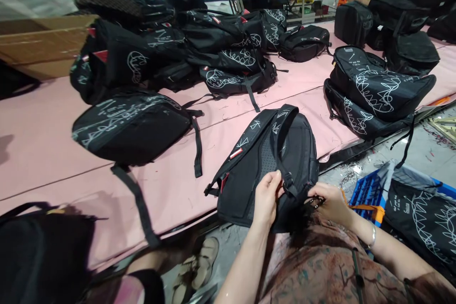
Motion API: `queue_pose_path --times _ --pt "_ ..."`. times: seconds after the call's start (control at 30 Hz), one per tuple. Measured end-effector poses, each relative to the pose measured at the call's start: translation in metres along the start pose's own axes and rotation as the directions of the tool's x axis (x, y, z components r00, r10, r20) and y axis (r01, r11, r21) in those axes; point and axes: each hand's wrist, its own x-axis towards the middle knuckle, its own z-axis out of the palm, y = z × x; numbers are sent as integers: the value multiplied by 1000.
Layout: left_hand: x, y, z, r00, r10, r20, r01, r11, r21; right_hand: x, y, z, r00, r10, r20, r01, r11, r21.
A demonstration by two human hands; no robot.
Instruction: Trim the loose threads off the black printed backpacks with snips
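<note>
A black backpack lies at the near edge of the pink-covered table with its padded back panel and shoulder straps facing up. White line drawings and a small red-and-white tag show on one strap. My left hand is closed on the lower part of the other shoulder strap, close to its buckle. At the bag's lower right corner, my right hand is closed, fingers pinched around something small and dark that I cannot make out.
Backpacks lie left of mine and piled behind it; two more are stacked at right. A blue crate holding a printed black bag stands on the floor. Another person's sandalled foot shows below left.
</note>
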Motion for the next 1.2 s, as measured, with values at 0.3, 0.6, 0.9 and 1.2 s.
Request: queue_pose_path --times 0.3,0.6,0.9,1.2 --pt "-16 5 -29 863 465 -197 -365 844 392 -1 -9 1 881 379 282 -471 668 576" --pt "-65 -45 2 194 759 622 -843 -195 501 9 -23 9 812 394 430 -567 361 741" --pt "-112 46 -49 672 610 -421 -645 761 73 -25 14 37 904 424 -49 -362 823 438" --pt "-100 -18 -22 989 -72 127 68 997 36 -77 10 12 932 356 -74 -324 906 272"
